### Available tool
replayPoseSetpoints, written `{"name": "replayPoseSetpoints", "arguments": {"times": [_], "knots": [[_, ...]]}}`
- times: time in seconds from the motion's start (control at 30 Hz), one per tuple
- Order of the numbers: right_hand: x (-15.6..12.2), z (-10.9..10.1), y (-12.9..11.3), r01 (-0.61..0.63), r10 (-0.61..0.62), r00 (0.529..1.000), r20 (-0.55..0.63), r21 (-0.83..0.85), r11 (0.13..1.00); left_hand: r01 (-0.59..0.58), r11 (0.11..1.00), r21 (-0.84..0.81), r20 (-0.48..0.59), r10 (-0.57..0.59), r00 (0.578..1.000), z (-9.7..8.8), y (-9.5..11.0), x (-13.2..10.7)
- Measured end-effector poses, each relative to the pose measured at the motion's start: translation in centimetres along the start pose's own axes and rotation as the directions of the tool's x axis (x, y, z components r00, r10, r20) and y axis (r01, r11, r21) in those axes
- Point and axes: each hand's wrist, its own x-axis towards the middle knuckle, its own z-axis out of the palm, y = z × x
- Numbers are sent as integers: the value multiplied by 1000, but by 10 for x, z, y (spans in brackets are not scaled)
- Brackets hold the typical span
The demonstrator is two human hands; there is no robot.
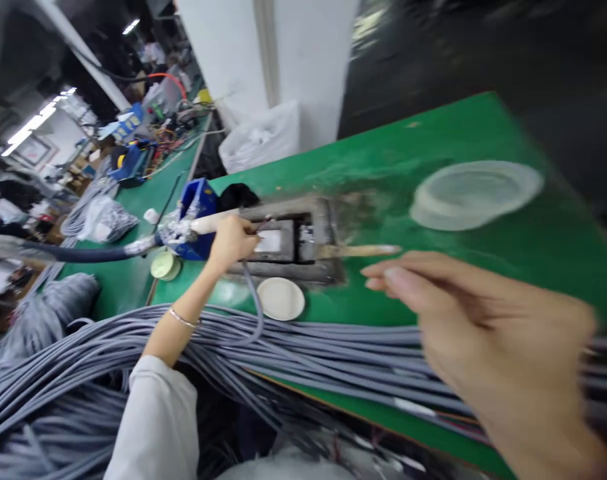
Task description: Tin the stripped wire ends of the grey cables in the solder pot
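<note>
My left hand is closed in a pinch on the end of a grey cable, holding it over a grey metal block on the green table. That cable curves down into a thick bundle of grey cables lying across the table's near edge. My right hand is blurred in the foreground, above the bundle, with its fingers stretched out to the left and nothing in them. Its fingertips are just below a thin wooden stick that rests on the block.
A white round lid lies in front of the block, and a clear plastic lid lies at the right. Left of my hand are a blue bin, a cream-handled tool on a hose and a small pale cap. Cluttered benches stretch away behind.
</note>
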Motion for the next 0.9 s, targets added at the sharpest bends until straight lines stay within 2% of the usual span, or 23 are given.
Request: {"name": "replayPoseSetpoints", "arguments": {"times": [0.03,0.13,0.5,0.77,0.9], "knots": [[2,4,-10,23,-23,999,-37,-11,1000,-1,1000,15,14,1,1000,1,0,6],[9,9,-22,44,-44,998,-36,-7,999,11,998,69,44,-14,999,6,0,20],[9,4,-16,88,-90,995,-42,-49,995,20,984,176,101,-38,994,23,6,31],[9,3,-19,84,-87,995,-57,-63,994,-10,987,159,96,-5,995,32,6,33],[9,4,-19,94,-99,993,-64,-72,993,-4,987,159,127,-17,992,39,4,35]]}}
